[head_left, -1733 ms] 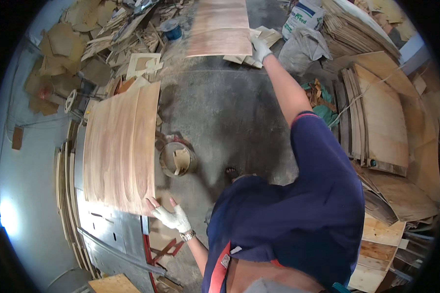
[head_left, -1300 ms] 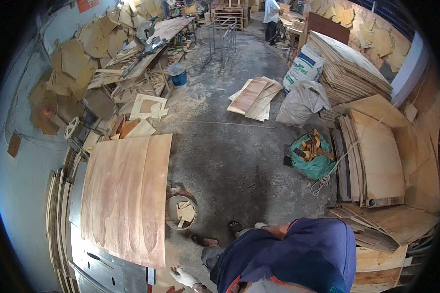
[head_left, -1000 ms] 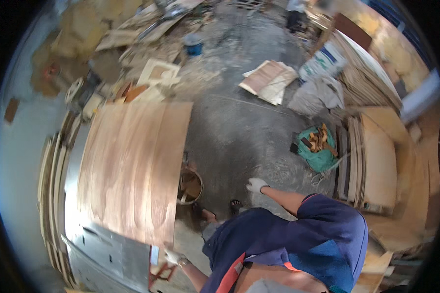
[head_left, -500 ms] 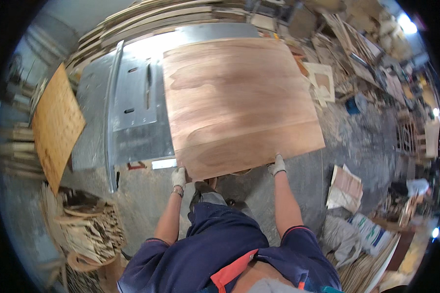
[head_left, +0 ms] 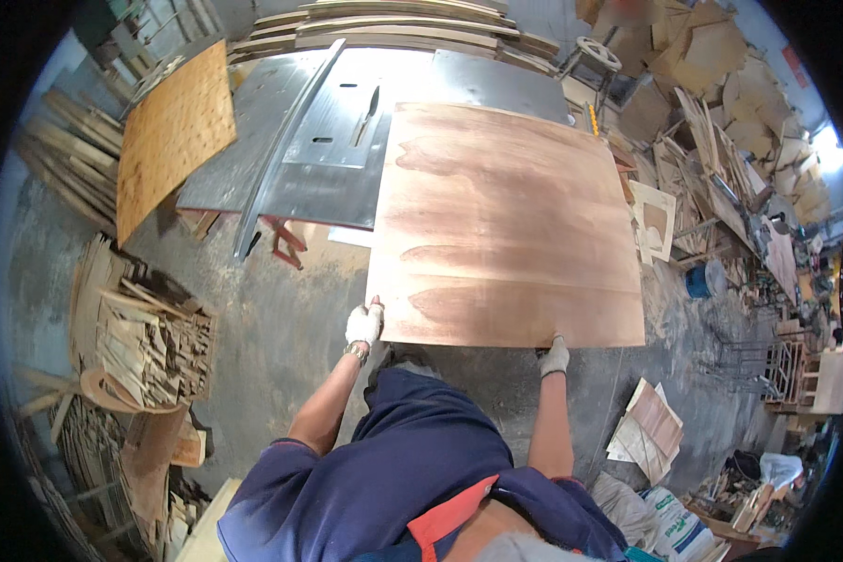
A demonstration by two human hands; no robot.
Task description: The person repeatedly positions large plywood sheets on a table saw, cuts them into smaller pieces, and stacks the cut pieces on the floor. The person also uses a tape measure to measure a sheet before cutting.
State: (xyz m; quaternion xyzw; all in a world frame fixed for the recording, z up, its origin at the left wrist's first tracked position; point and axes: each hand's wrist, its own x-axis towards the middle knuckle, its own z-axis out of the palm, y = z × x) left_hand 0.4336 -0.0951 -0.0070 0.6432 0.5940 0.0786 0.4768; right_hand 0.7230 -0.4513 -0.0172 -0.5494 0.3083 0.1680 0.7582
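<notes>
A large plywood sheet with reddish-brown grain is held out in front of me, its far part over the right side of a metal table saw. My left hand, in a white glove, grips the sheet's left edge close to the near corner, thumb on top. Gloved as well, my right hand is closed on the near edge, right of its middle; its fingers are hidden under the sheet. The saw's blade slot and long fence rail show left of the sheet.
A yellowish board leans at the saw's left end. Scrap wood is heaped on the left. Stacked planks lie behind the saw. On the right are a blue bucket, offcut panels on the floor and sacks.
The view has turned, so the saw and surroundings appear shifted. The plywood sheet now sits squarer to me, its near edge almost level. Both hands keep their grip on it.
</notes>
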